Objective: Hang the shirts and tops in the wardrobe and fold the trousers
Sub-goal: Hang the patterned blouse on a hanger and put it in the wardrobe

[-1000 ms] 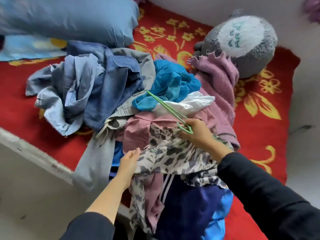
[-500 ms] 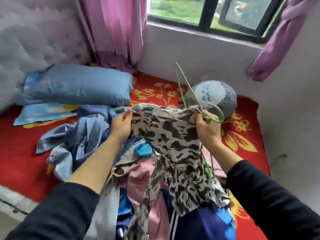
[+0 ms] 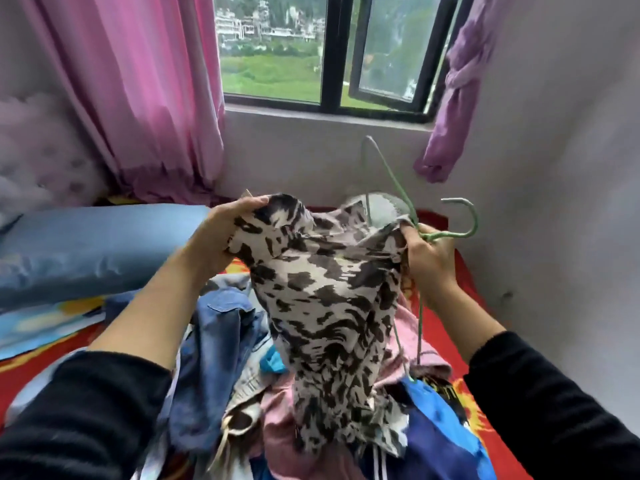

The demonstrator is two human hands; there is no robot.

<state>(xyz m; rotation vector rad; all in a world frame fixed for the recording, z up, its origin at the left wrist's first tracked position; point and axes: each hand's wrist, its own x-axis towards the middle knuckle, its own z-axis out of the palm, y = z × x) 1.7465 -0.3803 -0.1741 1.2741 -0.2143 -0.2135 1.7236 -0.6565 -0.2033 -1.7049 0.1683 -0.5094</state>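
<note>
Fingers [image 3: 242, 206] of the left hand [image 3: 221, 233] are curled over one upper corner of the patterned top [image 3: 322, 296], at about 10 o'clock of the garment. The right hand [image 3: 427, 261], at 2 o'clock, pinches the opposite corner and in the same grip clasps the neck of the green hanger [image 3: 426, 235]. Its hook points out toward 3 o'clock and one wire arm rises toward 12 o'clock. The top hangs stretched between the two hands in the middle of the view, its lower end trailing onto the pile of clothes [image 3: 221, 327] on the bed [image 3: 485, 296] at 6 o'clock. The step in hand looks to be threading the hanger into this top. The fabric is bunched, so whether the held edge is the neckline cannot be told; finding that opening should come first. Lifting the top clear of the pile would keep its hem from dragging other pieces along. The right hand would do better to let go of the cloth and steer only the hanger, while the left holds the neck open. One arm should go into a shoulder first, then the other be eased in. The hanger's lower wire seems to reach the pile at 5 o'clock and could snag there. No wardrobe is in view.
</note>
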